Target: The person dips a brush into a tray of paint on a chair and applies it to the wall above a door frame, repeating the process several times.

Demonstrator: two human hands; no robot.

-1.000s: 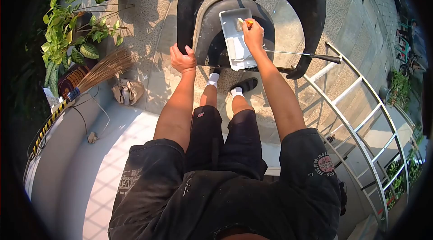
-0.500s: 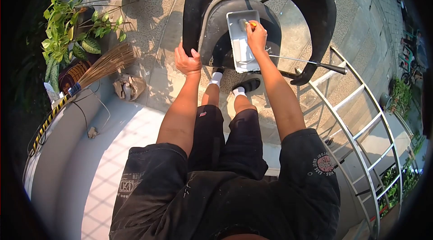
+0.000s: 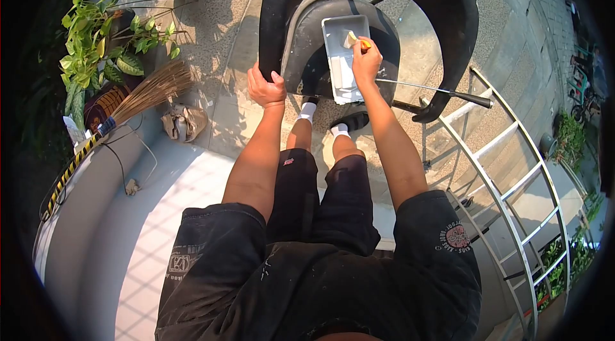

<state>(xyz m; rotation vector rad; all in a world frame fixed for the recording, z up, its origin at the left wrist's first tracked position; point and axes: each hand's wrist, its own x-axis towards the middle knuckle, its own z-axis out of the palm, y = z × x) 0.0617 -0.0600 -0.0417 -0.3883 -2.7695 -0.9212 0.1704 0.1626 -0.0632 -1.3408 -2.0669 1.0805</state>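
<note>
My right hand (image 3: 366, 65) is closed around the orange handle of a paintbrush (image 3: 350, 39). The pale bristles are over a grey paint tray (image 3: 328, 40), which has white paint at its near end. Under the tray is the seat (image 3: 304, 52) of a black chair. At the near end of the chair's curved armrest (image 3: 271, 27), my left hand (image 3: 266, 89) has its fingers around the edge and its thumb raised. A thin rod with a black grip (image 3: 473, 98) sticks out to the right, beside my right wrist.
To the right, a white metal ladder (image 3: 512, 197) leans near a wall. Leafy potted plants (image 3: 115, 46), a straw broom (image 3: 150, 92) and a crumpled paper bag (image 3: 184, 124) are on the left. A curved, pale wall ledge (image 3: 154, 213) lies below, with a cable on it.
My right hand has shifted slightly down and right, and the brush has turned so its pale bristles show more clearly. My left hand stays on the armrest.
</note>
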